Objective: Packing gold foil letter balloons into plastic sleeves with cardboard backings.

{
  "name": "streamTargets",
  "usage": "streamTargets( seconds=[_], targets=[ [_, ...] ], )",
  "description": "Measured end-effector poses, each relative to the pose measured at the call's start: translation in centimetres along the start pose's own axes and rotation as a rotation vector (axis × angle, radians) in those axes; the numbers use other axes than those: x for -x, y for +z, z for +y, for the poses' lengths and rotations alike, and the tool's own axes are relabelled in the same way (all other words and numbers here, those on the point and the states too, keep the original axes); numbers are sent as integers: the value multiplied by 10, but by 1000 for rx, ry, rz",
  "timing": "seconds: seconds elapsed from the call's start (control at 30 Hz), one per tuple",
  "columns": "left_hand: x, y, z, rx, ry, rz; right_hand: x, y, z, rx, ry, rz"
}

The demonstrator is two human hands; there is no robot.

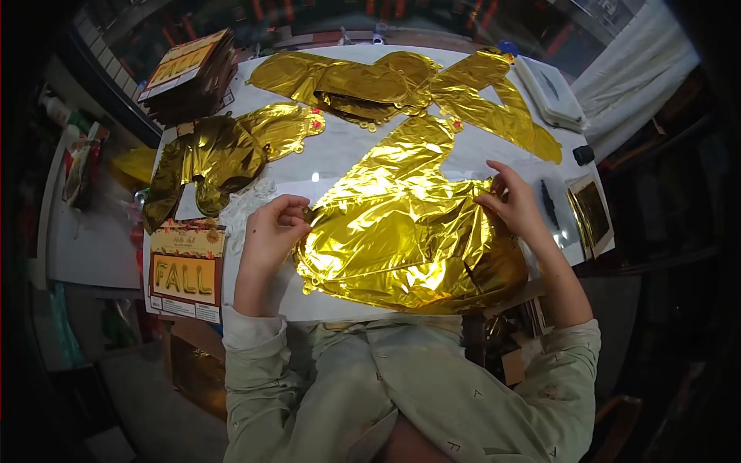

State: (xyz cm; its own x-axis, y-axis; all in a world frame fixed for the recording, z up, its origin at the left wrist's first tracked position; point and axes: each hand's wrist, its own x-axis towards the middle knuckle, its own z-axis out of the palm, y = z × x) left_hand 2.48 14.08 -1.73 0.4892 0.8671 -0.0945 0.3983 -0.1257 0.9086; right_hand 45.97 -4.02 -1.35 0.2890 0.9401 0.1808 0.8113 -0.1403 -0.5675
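Noted gold foil balloon lying creased on white table, held at opposite edges by left hand and right hand (in nearly closed pinches), and judged light, limp, slippery and easily creased, best taken by those edges.

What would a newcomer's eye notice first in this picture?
Probably the wrinkled gold foil, spread at the near side of the white table between the left hand and the right hand. Next might be other gold foil pieces along the far side, and the stack of printed cards at the far left corner.
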Motion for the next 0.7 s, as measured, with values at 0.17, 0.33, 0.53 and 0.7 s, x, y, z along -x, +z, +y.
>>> streamTargets(
  seconds=[0.17,0.33,0.53,0.7],
  targets=[
    [7,-4,0,-36,23,18,12,7,-39,296,-397,-105],
    [8,-13,-4,-42,28,23,31,18,-47,277,-469,-365],
    [23,-12,11,-94,77,-9,34,13,-41,227,-470,-401],
    [41,-14,18,-136,185,49,30,16,-47,195,-487,-433]
  ],
)
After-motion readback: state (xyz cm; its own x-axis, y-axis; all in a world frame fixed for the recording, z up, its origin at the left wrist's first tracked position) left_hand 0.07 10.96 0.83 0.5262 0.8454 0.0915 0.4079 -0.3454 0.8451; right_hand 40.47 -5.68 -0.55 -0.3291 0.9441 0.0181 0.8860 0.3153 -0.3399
